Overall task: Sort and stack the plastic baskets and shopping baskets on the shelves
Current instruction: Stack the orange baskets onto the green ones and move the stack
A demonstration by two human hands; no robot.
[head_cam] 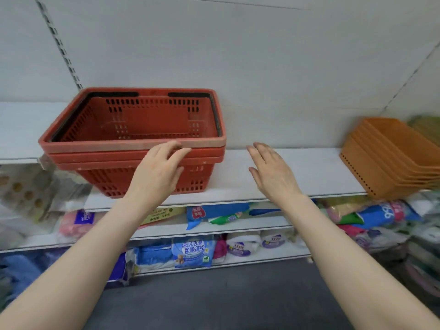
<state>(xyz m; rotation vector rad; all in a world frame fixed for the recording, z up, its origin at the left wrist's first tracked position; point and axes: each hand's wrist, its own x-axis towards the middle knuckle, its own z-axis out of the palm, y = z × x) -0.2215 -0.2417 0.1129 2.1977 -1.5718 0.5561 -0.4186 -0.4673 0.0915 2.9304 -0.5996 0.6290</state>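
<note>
A nested stack of three red shopping baskets (123, 129) with black handles stands on the white top shelf (297, 170), left of centre. My left hand (158, 171) is in front of the stack's near wall, fingers spread, fingertips at the top rim, holding nothing. My right hand (271, 172) hovers open above the bare shelf to the right of the stack, apart from it. At the far right of the same shelf lies a tilted stack of several orange plastic baskets (390, 158), with a greenish basket (426, 127) behind it.
Slotted uprights run up the white back wall. Lower shelves (214, 227) carry packets of tissue and detergent in pink, blue and white. More bagged goods (392, 225) pile up at the lower right. A grey floor (214, 298) lies below.
</note>
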